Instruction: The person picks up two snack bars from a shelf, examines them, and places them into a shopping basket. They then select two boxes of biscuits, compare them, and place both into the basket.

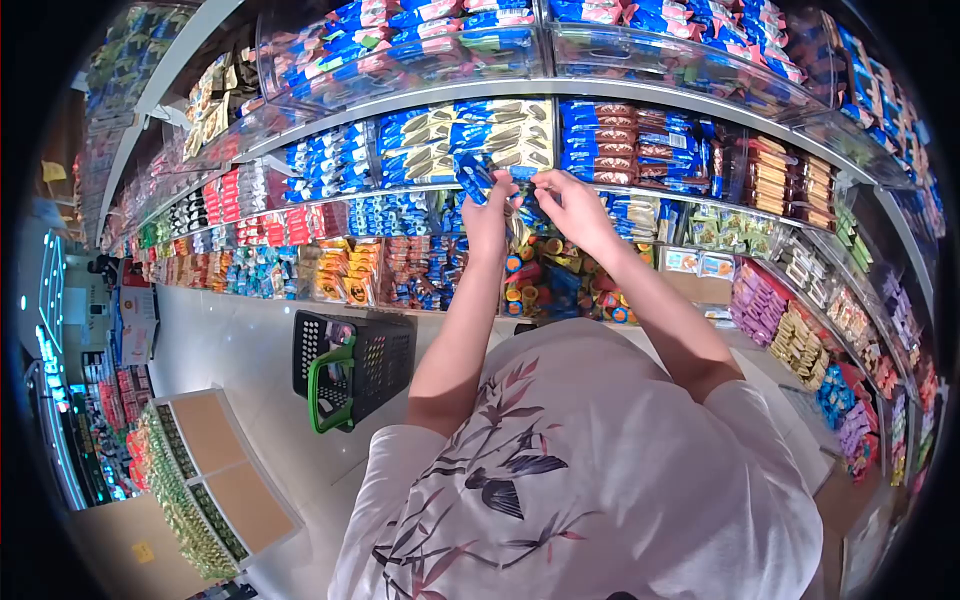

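In front of the snack shelf (480, 90), holding a blue snack packet (471, 177) clamped in the left hand (485, 222) — likely light, slick, crushable, best pinched by one edge — with the right hand (577, 208) close by, grip unclear.

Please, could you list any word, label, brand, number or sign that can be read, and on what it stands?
No text can be read with certainty.
Blue packet in the left hand: too small, blurred.
Packets on the shelves: too small.
Yellow label on the cardboard: blurred.
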`<state>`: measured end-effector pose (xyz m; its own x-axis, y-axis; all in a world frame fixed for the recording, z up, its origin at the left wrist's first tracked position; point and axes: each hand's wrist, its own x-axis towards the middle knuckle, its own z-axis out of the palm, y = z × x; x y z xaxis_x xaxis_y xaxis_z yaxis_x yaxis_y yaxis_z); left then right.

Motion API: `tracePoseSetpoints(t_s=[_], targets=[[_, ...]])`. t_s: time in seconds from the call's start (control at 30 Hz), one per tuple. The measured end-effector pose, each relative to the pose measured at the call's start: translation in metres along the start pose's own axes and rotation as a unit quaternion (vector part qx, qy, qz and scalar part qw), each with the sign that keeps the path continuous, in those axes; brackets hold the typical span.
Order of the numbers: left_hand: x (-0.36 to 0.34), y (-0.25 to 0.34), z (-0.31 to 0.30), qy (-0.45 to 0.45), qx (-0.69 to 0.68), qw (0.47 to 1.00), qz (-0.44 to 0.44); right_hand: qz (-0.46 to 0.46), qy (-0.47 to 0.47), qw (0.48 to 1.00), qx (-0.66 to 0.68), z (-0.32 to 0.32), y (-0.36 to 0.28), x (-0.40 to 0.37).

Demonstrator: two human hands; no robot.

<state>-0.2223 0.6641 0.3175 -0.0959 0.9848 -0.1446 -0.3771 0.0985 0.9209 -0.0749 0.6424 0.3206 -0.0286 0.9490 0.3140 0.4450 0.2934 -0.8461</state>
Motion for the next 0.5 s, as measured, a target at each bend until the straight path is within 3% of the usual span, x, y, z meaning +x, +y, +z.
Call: tracePoseSetpoints(t_s=[0.23, 0.5], targets=[[0.0097, -0.0009, -0.0027, -0.013, -0.007, 1.000, -0.005, 0.048, 0.000, 0.999, -0.013, 0.0051, 0.0041, 0.0045], [0.0050, 0.0048, -0.0064, 0.011, -0.047, 0.999, 0.012, 0.041, -0.036, 0.998, 0.005, 0.0022, 0.0061, 0.0040]])
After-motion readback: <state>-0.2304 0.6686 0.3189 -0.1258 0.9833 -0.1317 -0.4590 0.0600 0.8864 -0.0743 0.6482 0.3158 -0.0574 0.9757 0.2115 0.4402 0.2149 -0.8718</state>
